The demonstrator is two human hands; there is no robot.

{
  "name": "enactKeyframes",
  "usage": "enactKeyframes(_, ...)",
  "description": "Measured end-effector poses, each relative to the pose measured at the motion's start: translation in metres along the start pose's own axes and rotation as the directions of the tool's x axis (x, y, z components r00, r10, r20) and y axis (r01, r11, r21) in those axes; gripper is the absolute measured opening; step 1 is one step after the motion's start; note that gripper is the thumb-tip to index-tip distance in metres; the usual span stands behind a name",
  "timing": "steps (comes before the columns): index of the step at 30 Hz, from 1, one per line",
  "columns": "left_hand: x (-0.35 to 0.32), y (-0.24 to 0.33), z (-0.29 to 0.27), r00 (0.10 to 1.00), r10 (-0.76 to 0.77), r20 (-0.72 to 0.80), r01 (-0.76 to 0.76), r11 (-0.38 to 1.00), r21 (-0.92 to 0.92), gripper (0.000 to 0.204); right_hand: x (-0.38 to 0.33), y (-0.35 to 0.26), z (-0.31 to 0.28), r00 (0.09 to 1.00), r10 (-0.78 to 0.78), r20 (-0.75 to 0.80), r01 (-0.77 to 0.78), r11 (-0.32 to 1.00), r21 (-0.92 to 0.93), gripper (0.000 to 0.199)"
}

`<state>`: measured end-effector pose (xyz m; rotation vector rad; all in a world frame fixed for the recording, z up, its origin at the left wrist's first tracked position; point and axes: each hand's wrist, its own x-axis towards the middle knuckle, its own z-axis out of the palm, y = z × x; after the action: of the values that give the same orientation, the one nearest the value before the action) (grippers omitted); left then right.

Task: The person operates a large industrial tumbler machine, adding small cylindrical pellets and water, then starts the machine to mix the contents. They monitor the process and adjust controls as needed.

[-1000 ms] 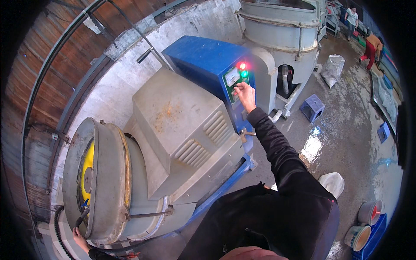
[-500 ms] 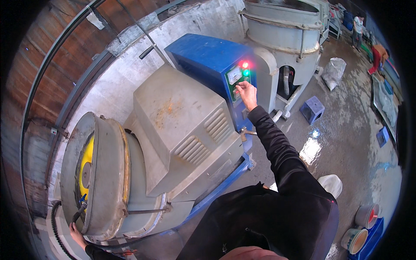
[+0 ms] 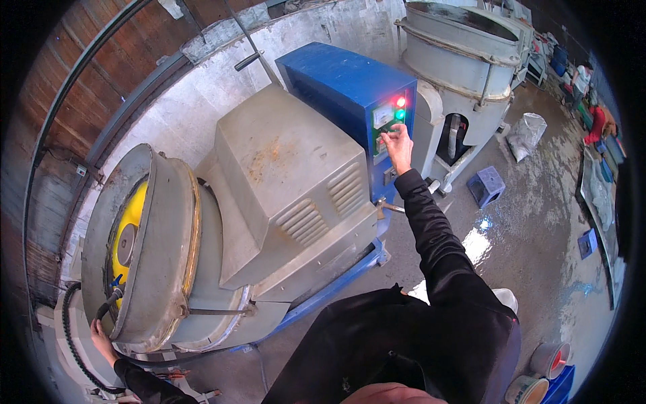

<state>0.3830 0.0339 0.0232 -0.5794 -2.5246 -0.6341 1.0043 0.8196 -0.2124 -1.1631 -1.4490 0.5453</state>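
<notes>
While my right hand (image 3: 399, 145) pinches what seems to be a small knob, mostly hidden by my fingers, on the control panel (image 3: 386, 116) of the blue cabinet (image 3: 336, 75), my left hand (image 3: 103, 342) rests at the black hose (image 3: 103, 310) by the lower rim of the metal drum (image 3: 161, 256); I cannot tell whether it grips. I judge the knob light and stiff, best held by its edges. The hose should be bendy, perhaps slippery if wet, and firmest just behind the blue valve (image 3: 116, 279). The drum looks hard and heavy. Beyond me, the floor (image 3: 528, 195) is wet and shiny, with a plastic crate (image 3: 486, 186), a pale sack (image 3: 527, 137) and, farther off, two people (image 3: 596, 125).
</notes>
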Motion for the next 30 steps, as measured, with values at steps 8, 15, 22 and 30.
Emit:
enactKeyframes(8, 0.0, 0.009, 0.0, 1.0, 0.02, 0.003, -0.02, 0.994, 0.106, 0.045, -0.007, 0.006, -0.002, 0.997, -0.074, -0.018, 0.076, 0.967, 0.242, 0.029)
enactKeyframes(15, -0.03, 0.053, -0.002, 0.983, -0.129, -0.133, 0.136, 0.99, 0.042, 0.041, 0.01, 0.058, 0.006, 0.99, -0.086, 0.114, 0.031, 0.907, 0.42, 0.033)
enactKeyframes(22, -0.04, 0.081, -0.009, 0.94, -0.29, -0.181, 0.315, 0.941, 0.127, 0.042, 0.036, 0.104, 0.019, 0.993, -0.011, 0.117, -0.022, 0.96, 0.279, 0.024)
enactKeyframes(30, -0.01, 0.005, 0.012, 0.999, 0.012, -0.038, -0.018, 0.986, -0.168, 0.034, 0.004, 0.044, 0.004, 0.992, -0.101, 0.078, 0.054, 0.889, 0.454, 0.018)
